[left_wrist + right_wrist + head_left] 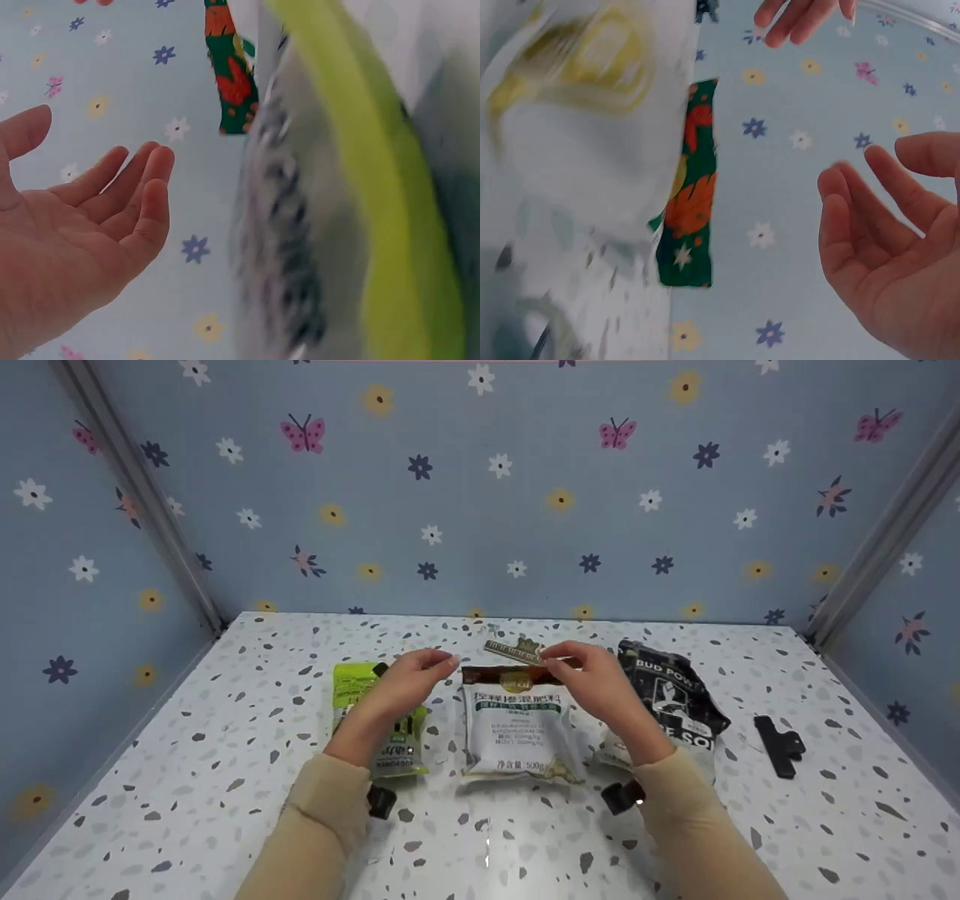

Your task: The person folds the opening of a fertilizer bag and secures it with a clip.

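Observation:
A white bag with Chinese print (517,735) lies between the two hands, its dark red top edge toward the back wall. My left hand (409,679) hovers by the bag's top left corner, fingers loosely bent with nothing between them. At the top right corner is my right hand (592,679), its fingertips overlapping the end of a gold-brown bag clip (514,651) in the head view. In the right wrist view, this right hand (892,247) shows relaxed, empty fingers. A patterned green and orange strip (694,195) stands at the bag's top edge there.
A lime green bag (382,735) lies under the left forearm. On the right rests a black and white bag (675,697), partly covered by the right forearm. Farther right lies a black clip (781,746). A flowered wall panel (480,540) closes off the table's back.

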{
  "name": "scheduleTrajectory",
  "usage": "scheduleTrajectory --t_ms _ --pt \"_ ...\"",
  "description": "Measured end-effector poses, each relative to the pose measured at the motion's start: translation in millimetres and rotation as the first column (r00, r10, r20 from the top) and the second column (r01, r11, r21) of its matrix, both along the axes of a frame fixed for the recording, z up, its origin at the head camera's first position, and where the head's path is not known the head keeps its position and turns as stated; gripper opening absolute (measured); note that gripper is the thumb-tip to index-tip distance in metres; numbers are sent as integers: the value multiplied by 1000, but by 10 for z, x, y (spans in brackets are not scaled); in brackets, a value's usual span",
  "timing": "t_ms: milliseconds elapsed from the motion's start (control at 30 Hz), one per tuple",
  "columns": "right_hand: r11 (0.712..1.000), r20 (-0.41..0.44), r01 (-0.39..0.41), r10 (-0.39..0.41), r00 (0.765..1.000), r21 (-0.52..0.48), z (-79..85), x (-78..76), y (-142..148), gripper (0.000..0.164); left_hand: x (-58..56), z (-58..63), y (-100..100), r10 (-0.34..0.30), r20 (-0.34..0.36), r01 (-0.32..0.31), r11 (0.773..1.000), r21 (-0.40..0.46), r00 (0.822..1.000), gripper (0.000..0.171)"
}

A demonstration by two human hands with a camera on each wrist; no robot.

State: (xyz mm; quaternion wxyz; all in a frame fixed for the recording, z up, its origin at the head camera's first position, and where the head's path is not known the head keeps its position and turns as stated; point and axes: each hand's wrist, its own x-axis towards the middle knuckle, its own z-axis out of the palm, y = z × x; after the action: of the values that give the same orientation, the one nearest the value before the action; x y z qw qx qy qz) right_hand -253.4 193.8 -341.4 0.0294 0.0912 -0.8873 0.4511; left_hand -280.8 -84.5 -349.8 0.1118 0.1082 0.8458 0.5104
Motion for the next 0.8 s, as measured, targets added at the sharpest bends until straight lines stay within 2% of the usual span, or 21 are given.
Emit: scheduleTrajectory --t_ms 100,167,233,367,467,567,667,800 --pt "998 71 64 -65 995 22 -78 -21 141 32 -37 -68 132 23 42 -24 999 36 999 55" --pt "997 120 77 -80 990 31 -135 -37 196 36 -51 -117 202 47 61 -50 997 59 997 55" --pt "997 150 64 -70 986 45 -181 -61 218 40 -53 -160 254 80 83 -85 995 60 993 56" --pt "998 203 31 -41 978 51 -258 -108 203 48 -34 -226 306 131 149 -132 991 -2 980 62" --pt "997 234 24 -40 971 70 -302 -129 193 51 -25 -248 331 131 171 -120 990 -76 977 67" --pt "995 247 25 -47 968 93 -339 -148 191 51 -38 -256 358 123 197 -105 990 -98 973 63" --pt "999 291 24 -35 956 39 -373 -166 197 52 -38 -258 372 116 244 -105 993 -56 963 67" --pt "996 358 58 -28 933 -73 -407 -175 226 53 -24 -273 381 63 311 -83 995 51 948 79"
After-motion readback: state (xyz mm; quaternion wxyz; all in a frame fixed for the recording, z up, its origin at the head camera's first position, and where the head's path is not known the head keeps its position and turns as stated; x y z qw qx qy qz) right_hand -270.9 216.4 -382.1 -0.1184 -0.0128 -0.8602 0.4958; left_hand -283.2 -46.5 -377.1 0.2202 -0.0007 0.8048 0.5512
